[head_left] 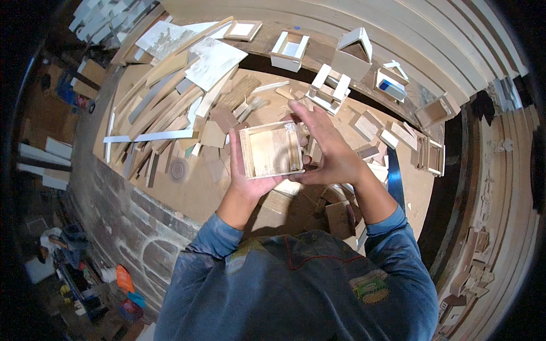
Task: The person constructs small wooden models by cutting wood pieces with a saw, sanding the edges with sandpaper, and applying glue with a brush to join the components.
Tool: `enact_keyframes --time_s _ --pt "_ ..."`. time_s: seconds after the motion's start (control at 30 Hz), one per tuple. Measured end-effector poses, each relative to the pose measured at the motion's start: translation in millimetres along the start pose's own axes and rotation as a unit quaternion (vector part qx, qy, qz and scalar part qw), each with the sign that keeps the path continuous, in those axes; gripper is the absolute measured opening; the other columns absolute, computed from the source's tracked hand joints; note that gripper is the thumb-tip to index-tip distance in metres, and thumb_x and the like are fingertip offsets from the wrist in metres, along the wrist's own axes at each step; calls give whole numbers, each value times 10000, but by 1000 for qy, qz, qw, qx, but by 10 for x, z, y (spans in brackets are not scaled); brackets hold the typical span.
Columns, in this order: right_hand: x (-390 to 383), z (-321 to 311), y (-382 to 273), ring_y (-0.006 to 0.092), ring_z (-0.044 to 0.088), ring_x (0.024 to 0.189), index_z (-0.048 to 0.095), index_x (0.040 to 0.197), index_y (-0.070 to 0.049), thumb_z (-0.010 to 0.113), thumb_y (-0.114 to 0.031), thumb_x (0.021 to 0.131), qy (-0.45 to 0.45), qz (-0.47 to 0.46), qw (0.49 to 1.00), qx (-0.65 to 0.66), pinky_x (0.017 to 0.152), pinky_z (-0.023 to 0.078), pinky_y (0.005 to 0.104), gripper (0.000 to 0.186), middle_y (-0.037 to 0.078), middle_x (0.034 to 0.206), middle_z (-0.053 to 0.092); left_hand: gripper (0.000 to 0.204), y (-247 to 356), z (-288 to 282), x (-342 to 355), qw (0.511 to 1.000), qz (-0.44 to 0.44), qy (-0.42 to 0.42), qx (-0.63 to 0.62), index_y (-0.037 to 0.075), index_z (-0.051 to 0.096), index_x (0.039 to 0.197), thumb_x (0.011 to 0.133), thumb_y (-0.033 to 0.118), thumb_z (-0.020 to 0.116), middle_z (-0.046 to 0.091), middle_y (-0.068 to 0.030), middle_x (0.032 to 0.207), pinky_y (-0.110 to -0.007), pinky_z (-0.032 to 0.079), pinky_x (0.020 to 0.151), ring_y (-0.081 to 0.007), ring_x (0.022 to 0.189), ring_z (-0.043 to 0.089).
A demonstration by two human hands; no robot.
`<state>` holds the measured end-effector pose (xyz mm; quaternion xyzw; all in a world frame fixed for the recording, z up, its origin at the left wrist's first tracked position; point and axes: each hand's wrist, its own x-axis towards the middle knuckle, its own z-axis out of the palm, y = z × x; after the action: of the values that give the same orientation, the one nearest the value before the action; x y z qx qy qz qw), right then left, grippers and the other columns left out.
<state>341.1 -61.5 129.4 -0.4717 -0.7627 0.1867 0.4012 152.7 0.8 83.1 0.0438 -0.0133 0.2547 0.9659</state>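
Between both hands I hold a small square wooden box (268, 150), its open side turned up toward me. Thin strips form its rim, and a whitish smear shows at its far right corner. My left hand (245, 173) cups the box from the left and below, with the thumb along its left wall. On the opposite side, my right hand (333, 148) grips the right wall, its fingers partly hidden beside the box and its thumb raised at the far corner. Below the hands, wood offcuts (284, 187) lie on the worktable (213, 196).
A heap of wood strips (165, 108) covers the table's left side, with a pale board (213, 62) on top. Small boxes (289, 50) and a house-shaped wooden piece (352, 54) line the far plank. A blue saw blade (394, 179) lies right of my right forearm.
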Motion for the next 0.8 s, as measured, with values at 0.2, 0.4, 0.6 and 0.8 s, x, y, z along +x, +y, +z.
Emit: enact_keyframes --time_s 0.2,0.4,0.6,0.8 --pt "-75 -14 -4 319 453 1289 203 1528 -137 878 -262 558 6 -6 1000 -11 1119 173 616 1188 132 1357 488 792 -44 135 3 997 21 -27 66 131 450 1382 895 741 314 504 -155 1386 -612 392 1004 -386 1234 510" --pt "-127 16 110 372 433 1269 178 1532 -122 903 -251 499 15 -13 999 32 1105 229 570 1268 129 1374 484 789 -46 80 -17 997 1 -32 72 163 504 1351 884 765 299 502 -149 1398 -619 382 1015 -392 1246 506" --pt "-102 -26 86 361 437 1276 168 1533 -126 910 -236 472 -13 35 997 69 1123 197 564 1299 114 1361 507 1026 -40 82 -53 984 -9 121 131 77 343 1458 814 859 182 476 -183 1410 -603 405 1019 -383 1256 508" --pt "-108 14 14 312 445 1317 183 1532 -157 885 -216 502 -50 42 998 21 1151 111 603 1248 111 1344 520 1043 -83 70 -81 975 -24 115 191 110 359 1466 788 883 184 484 -130 1416 -551 425 1017 -334 1258 515"
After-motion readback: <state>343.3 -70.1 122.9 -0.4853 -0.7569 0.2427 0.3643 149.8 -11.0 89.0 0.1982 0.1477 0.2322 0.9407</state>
